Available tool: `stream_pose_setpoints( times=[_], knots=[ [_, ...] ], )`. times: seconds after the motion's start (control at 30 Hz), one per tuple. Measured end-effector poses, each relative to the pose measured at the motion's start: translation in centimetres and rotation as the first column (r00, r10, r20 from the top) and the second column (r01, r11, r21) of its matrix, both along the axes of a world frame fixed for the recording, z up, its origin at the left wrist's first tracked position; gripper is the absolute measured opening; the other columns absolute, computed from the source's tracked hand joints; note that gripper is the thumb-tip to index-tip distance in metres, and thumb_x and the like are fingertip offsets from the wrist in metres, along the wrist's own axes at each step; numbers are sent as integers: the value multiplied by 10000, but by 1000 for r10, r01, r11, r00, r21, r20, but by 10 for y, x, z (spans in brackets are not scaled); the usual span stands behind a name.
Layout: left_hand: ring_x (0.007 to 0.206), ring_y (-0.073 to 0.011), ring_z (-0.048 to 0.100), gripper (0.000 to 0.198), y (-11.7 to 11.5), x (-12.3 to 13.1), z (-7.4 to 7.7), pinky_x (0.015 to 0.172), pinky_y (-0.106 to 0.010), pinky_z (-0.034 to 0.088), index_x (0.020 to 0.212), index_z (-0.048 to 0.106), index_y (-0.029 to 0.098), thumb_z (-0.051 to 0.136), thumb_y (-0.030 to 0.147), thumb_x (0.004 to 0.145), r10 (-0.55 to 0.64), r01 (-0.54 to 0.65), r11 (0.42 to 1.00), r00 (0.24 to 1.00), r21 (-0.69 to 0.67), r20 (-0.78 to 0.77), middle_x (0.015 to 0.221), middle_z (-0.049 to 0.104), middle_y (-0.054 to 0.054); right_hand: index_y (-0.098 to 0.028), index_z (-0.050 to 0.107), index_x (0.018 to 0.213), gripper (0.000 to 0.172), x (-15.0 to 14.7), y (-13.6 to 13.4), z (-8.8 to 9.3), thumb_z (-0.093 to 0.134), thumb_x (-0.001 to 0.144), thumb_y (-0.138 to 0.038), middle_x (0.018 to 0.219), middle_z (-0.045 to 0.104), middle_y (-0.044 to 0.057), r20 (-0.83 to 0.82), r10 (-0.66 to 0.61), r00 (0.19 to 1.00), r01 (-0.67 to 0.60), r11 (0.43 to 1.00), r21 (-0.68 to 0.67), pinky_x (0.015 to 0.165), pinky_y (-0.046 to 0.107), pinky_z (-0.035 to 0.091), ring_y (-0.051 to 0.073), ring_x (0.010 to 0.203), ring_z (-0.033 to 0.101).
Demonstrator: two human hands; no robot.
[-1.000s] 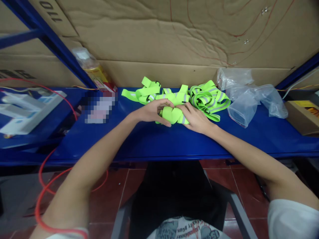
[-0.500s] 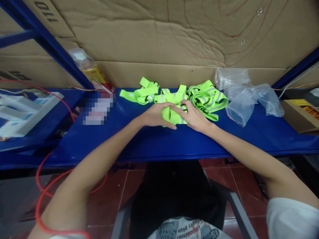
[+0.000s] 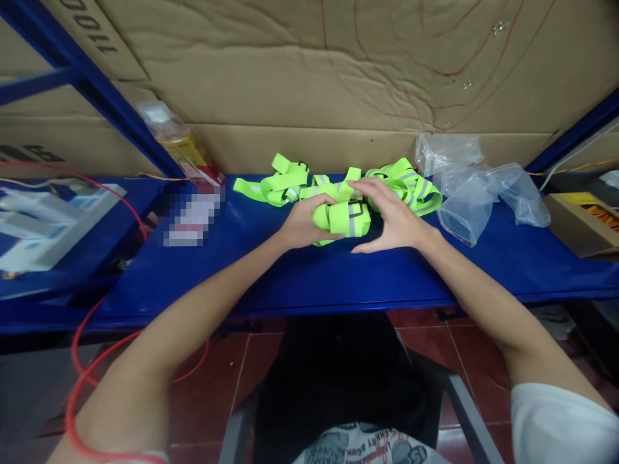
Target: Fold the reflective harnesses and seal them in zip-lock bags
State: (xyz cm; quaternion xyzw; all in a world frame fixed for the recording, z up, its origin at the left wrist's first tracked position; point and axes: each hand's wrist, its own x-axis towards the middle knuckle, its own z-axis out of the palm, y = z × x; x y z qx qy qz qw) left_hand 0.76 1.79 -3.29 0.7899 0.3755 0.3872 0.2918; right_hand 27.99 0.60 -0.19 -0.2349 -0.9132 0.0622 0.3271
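Observation:
A folded bundle of neon-green reflective strap point(image 3: 344, 220) is held just above the blue shelf point(image 3: 300, 277). My left hand point(image 3: 302, 222) is curled round its left side, fingers closed on it. My right hand point(image 3: 389, 216) cups the right side, thumb below and fingers arched over the top, touching the strap. Behind the hands lie more green straps: a loose piece point(image 3: 278, 183) to the left and a coiled heap point(image 3: 411, 183) to the right.
Clear plastic bags point(image 3: 476, 190) lie at the right of the shelf. A bottle point(image 3: 176, 138) leans at the back left. White boxes point(image 3: 43, 222) sit far left, a cardboard box point(image 3: 587, 222) far right. A red cable point(image 3: 89, 348) hangs below. Cardboard lines the back.
The bundle has been lifted and turned up off the shelf. My right hand moved from lying flat on it to cupping its right side; my left hand stays wrapped on the left.

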Motion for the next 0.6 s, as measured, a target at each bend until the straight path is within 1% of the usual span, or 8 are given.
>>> stream_pose_setpoints(
  times=[0.07, 0.13, 0.23, 0.3, 0.33, 0.4, 0.5, 0.6],
  knots=[
    [945, -243, 689, 615, 1, 0, 2, 857, -356, 537, 1028, 698, 215, 1009, 426, 540, 90, -90, 996, 996, 28, 19, 1034, 759, -16, -328, 493, 1603, 882, 20, 7, 15, 786, 862, -705, 1494, 581, 118, -56, -140, 989, 144, 987, 75, 1161, 629, 502, 406, 1359, 582],
    [986, -257, 687, 640, 1, 0, 5, 892, -371, 541, 1050, 687, 214, 1009, 411, 533, 190, -192, 979, 981, 67, 33, 1088, 758, -29, -287, 627, 1451, 591, 43, 17, 23, 684, 968, -622, 1361, 654, 132, -103, -373, 922, 384, 915, 121, 1126, 616, 506, 390, 1284, 620],
    [1003, -266, 682, 625, -1, 2, 6, 928, -392, 541, 1065, 673, 214, 999, 393, 563, 304, -305, 947, 952, 104, 31, 1097, 753, -29, -226, 692, 1314, 404, 76, 35, 23, 633, 1010, -485, 1323, 659, 175, -89, -700, 708, 705, 694, 147, 1101, 599, 490, 388, 1262, 614],
    [1012, -271, 682, 616, -2, 5, 5, 937, -399, 542, 1061, 671, 217, 998, 380, 564, 335, -336, 937, 942, 99, 26, 1089, 753, -24, -192, 743, 1217, 329, 92, 43, 17, 652, 987, -409, 1406, 620, 212, -24, -827, 562, 820, 553, 147, 1107, 600, 465, 406, 1311, 585],
    [1013, -273, 682, 613, -2, 6, 4, 937, -402, 544, 1058, 673, 220, 998, 374, 562, 339, -339, 936, 941, 92, 21, 1085, 753, -21, -182, 767, 1191, 310, 97, 46, 14, 662, 975, -379, 1476, 587, 228, 24, -861, 508, 850, 506, 145, 1124, 613, 442, 423, 1361, 556],
    [1002, -274, 682, 603, -3, 8, 1, 928, -409, 548, 1055, 680, 226, 998, 364, 561, 335, -335, 939, 942, 75, 10, 1077, 755, -20, -172, 791, 1230, 337, 102, 50, 7, 661, 975, -350, 1614, 499, 246, 129, -882, 453, 874, 468, 131, 1170, 656, 387, 459, 1467, 480],
    [967, -271, 682, 586, -4, 9, -2, 889, -410, 555, 1057, 691, 236, 992, 359, 570, 326, -326, 944, 945, 60, 0, 1054, 757, -19, -176, 731, 1407, 458, 99, 52, 0, 591, 1027, -391, 1734, 389, 234, 228, -864, 448, 869, 481, 113, 1217, 738, 305, 487, 1576, 372],
    [970, -272, 687, 578, -4, 9, -3, 874, -407, 558, 1066, 692, 239, 984, 377, 586, 330, -330, 942, 944, 63, 9, 1060, 758, -18, -167, 610, 1552, 570, 93, 54, -4, 506, 1064, -440, 1756, 372, 233, 250, -862, 441, 871, 478, 112, 1222, 803, 252, 498, 1606, 343]
  ],
)
